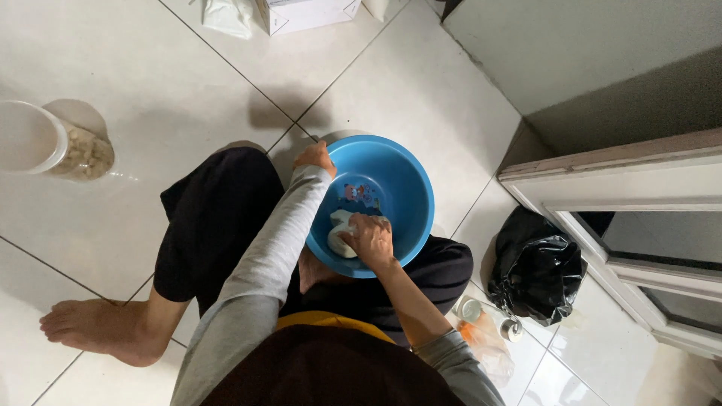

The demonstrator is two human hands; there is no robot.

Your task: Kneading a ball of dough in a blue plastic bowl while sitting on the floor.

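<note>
The right hand point(370, 239) presses closed on a pale dough lump point(340, 234) at the near side of the blue bowl point(410, 188), which sits on the floor point(150, 90) between the knees. The left hand point(316, 157) clamps the bowl's far-left rim. A hard push could tip the light bowl or skid it on the glossy tiles toward the black bag point(535, 267) at its right.

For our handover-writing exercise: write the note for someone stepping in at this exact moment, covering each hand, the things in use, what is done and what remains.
Left hand: gripping the far rim of the round blue plastic basin on the white tiled floor.
Right hand: inside the basin, pressing on a pale lump of dough.
Done: dough is gathered into one mass.
Left: surface looks uneven; kneading probably continues.
</note>
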